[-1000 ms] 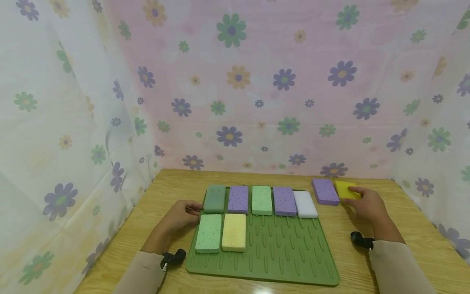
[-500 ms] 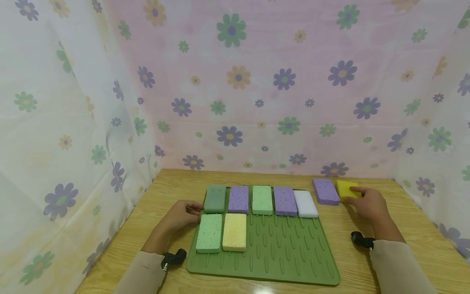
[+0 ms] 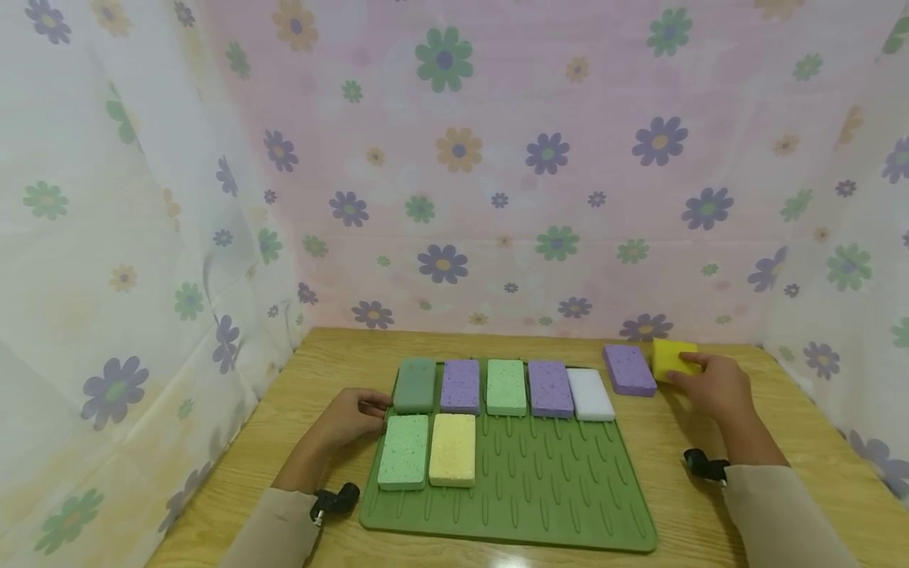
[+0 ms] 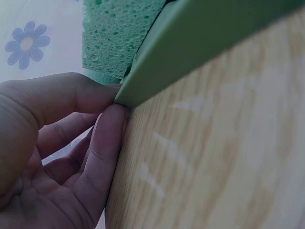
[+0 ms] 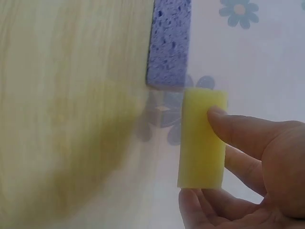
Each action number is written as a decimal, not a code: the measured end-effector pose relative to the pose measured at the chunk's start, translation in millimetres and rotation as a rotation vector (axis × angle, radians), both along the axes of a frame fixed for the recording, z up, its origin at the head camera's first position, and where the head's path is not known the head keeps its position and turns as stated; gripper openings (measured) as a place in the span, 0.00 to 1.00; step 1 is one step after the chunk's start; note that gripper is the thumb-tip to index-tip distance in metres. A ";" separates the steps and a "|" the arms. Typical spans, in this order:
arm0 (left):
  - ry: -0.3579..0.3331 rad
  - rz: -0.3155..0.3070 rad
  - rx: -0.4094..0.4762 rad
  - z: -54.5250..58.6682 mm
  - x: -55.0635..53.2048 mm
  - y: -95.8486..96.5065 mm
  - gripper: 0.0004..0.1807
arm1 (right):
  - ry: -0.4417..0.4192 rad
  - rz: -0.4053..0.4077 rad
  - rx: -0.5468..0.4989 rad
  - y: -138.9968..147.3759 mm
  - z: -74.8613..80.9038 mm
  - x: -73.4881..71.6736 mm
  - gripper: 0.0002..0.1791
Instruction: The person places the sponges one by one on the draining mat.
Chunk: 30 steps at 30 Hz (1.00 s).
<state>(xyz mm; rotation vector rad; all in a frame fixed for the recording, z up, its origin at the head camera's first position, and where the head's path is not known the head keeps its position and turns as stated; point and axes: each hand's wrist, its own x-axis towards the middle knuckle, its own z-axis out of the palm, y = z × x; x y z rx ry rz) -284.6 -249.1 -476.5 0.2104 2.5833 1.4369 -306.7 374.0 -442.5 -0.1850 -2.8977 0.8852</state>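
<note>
My right hand (image 3: 719,388) pinches a bright yellow sponge (image 3: 669,359) between thumb and fingers at the back right. In the right wrist view the sponge (image 5: 202,138) is off the table, its shadow to one side. A purple sponge (image 3: 630,369) lies beside it on the wood. My left hand (image 3: 353,416) is at the left edge of a ridged green mat (image 3: 554,493); in the left wrist view its thumb and forefinger pinch the mat's rim (image 4: 143,86). Close by on the mat lie a light green sponge (image 3: 404,451) and a pale yellow one (image 3: 452,449).
Along the mat's back edge runs a row: a dark green sponge (image 3: 415,385), a purple sponge (image 3: 461,386), a light green sponge (image 3: 506,386), another purple sponge (image 3: 550,388) and a white sponge (image 3: 592,394). Flowered cloth (image 3: 497,173) closes in the wooden table (image 3: 802,442) behind and at the sides.
My right hand has raised the yellow sponge slightly from the table and tilted it up. The left hand stays in place at the mat's edge.
</note>
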 end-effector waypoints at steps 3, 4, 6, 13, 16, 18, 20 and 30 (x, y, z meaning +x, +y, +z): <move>0.004 -0.004 -0.001 -0.8 -0.1 0.4 0.21 | 0.025 0.002 0.020 -2.2 2.3 1.3 0.42; 0.006 -0.007 -0.002 -0.9 -0.1 0.7 0.21 | 0.034 0.003 0.024 -3.2 3.2 1.8 0.42; 0.013 -0.010 -0.003 -0.8 0.0 1.2 0.21 | 0.051 0.007 0.031 -6.4 5.5 3.4 0.43; 0.015 -0.002 -0.010 -0.2 0.1 2.0 0.21 | 0.108 0.038 0.027 -26.3 16.2 11.7 0.44; 0.015 0.000 -0.010 -0.6 -0.4 1.6 0.21 | 0.132 0.059 0.010 -36.0 20.5 16.3 0.44; 0.017 -0.001 -0.012 -0.3 -0.2 1.5 0.21 | 0.148 0.078 0.008 -42.1 23.2 19.5 0.43; 0.016 -0.001 -0.009 -0.1 -0.1 1.5 0.20 | 0.168 0.094 0.014 -48.8 25.3 22.7 0.42; 0.025 -0.022 0.004 0.5 1.0 0.5 0.21 | 0.228 0.183 -0.029 -82.2 29.2 37.8 0.36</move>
